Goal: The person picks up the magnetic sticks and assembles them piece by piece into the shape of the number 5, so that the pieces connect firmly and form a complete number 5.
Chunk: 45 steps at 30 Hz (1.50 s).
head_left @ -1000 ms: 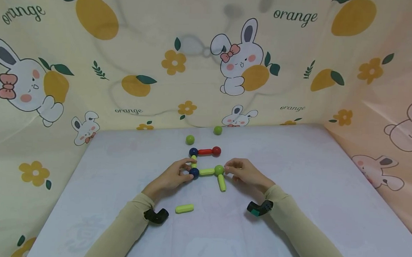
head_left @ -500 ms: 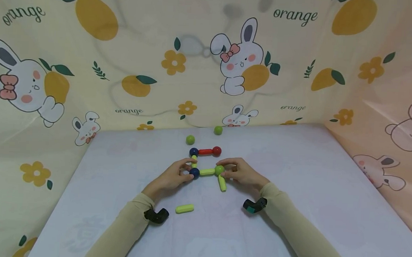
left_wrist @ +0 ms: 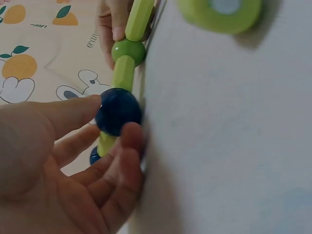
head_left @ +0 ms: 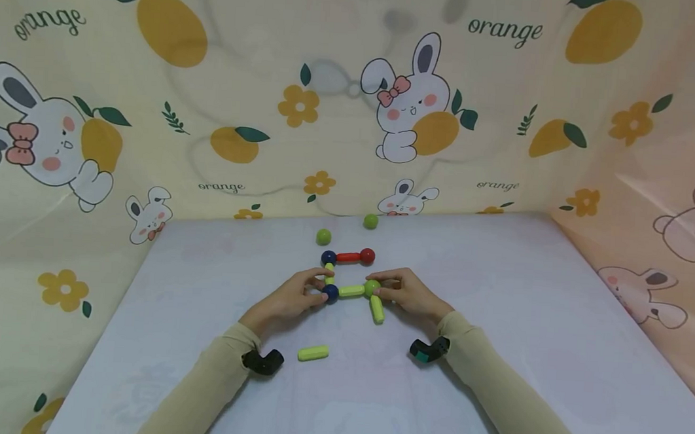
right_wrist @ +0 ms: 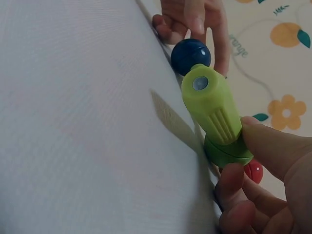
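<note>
Joined balls and rods lie on the white table. My left hand pinches the near dark blue ball between thumb and fingers. From that ball a light green rod runs to a green ball, which my right hand holds with thumb and fingertips. A second light green rod sticks out of the green ball toward me, its metal-looking end showing in the right wrist view. Behind, another rod, partly covered by my left fingers, leads to the far blue ball, then a red rod and red ball.
One loose light green rod lies nearer to me, in front of the joined pieces. Two loose green balls, one on the left and one on the right, sit toward the back edge. A printed cloth rises behind the table.
My right hand has moved a little left, from beside the green ball to holding it. The left hand keeps its place at the blue ball. The head view has shifted slightly.
</note>
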Tool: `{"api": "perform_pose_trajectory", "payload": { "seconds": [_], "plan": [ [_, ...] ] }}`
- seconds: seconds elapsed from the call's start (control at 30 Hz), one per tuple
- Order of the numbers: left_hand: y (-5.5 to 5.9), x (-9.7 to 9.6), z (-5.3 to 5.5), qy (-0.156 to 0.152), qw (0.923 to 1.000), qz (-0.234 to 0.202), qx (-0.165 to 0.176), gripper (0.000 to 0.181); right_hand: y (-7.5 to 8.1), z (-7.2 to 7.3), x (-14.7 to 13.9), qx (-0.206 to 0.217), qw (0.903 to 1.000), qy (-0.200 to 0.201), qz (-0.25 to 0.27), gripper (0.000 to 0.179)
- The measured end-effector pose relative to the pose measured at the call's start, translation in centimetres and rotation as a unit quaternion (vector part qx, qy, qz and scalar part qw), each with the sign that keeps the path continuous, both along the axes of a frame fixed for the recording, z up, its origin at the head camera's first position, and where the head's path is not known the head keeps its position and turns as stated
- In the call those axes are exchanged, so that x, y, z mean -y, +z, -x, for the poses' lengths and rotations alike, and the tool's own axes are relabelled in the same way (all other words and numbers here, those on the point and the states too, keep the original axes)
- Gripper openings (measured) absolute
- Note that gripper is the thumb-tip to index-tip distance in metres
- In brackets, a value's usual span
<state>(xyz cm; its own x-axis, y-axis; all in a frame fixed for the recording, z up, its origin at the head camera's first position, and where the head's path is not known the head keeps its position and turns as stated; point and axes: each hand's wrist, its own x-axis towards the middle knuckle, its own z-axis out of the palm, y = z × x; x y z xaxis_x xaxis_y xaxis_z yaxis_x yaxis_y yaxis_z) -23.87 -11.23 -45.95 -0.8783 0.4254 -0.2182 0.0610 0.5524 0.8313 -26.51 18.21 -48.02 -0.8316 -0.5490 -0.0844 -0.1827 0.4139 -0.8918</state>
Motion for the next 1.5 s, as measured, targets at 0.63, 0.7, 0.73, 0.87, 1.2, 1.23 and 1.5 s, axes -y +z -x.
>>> {"api": "perform_pose_trajectory", "payload": {
  "seconds": [0.63, 0.7, 0.73, 0.87, 1.2, 1.23, 1.5],
  "plan": [
    [2.7, 1.2, 4.1, 0.041, 0.9978, 0.007, -0.052, 0.043, -0.2, 0.0, -0.1, 0.01, 0.9999, -0.008, -0.007, 0.04],
    [2.5, 1.1, 4.9, 0.061, 0.9966, 0.009, -0.054, 0.044, -0.2, 0.0, 0.0, 0.01, 0.9999, -0.008, -0.005, 0.041],
    [2.4, 1.1, 5.4, 0.072, 0.9959, 0.008, -0.053, 0.044, -0.2, -0.1, 0.0, 0.011, 0.9999, -0.008, -0.004, 0.041],
    [1.9, 0.8, 6.9, 0.105, 0.9934, 0.016, -0.043, 0.046, -0.2, -0.2, 0.1, 0.013, 0.9998, -0.011, -0.008, 0.04],
    [1.2, 0.1, 9.6, 0.111, 0.9923, 0.054, -0.011, 0.053, -0.1, 0.0, 0.0, 0.024, 0.9995, -0.016, -0.014, 0.042],
    [1.1, 0.1, 9.7, 0.106, 0.9926, 0.058, -0.015, 0.053, -0.1, 0.0, 0.0, 0.024, 0.9995, -0.016, -0.014, 0.042],
    [1.0, -0.8, 10.4, 0.092, 0.991, 0.092, -0.028, 0.048, -0.4, 0.2, -0.1, 0.012, 0.9998, -0.009, -0.009, 0.04]
  ]
}}
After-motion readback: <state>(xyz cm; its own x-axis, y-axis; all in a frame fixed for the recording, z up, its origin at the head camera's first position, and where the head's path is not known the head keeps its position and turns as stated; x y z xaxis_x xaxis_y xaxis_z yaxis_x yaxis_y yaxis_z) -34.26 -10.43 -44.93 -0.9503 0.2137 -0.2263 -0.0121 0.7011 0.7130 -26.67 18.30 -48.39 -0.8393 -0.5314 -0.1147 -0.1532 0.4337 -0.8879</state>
